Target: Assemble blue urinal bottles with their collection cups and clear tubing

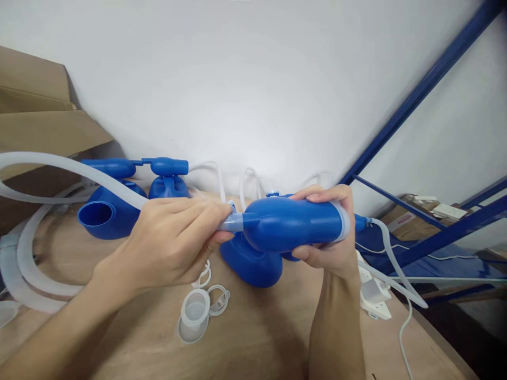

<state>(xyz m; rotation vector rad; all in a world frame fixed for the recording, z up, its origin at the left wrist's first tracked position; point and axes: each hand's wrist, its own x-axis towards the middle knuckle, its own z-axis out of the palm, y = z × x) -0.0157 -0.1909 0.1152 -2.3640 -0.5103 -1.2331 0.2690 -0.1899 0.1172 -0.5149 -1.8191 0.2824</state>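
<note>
My right hand [335,232] is wrapped round a blue bulb-shaped plastic piece [285,224], held level above the table. A translucent white cap or ring [344,221] covers its right end, close to my palm. From the left end juts a narrow blue nozzle, and the end of a clear flexible tube [234,222] sits over it. My left hand [178,237] pinches this tube just behind its end. The tube [83,168] loops away to the left. Below the held piece is a blue plastic bottle [253,264], partly hidden.
Translucent lids and rings [195,307] lie on the wooden table [237,343]. More blue bottles [105,221] and coiled tubing [24,269] are at left, near a cardboard box [39,121]. A white power strip [374,301] and blue metal shelf frame [420,95] stand right.
</note>
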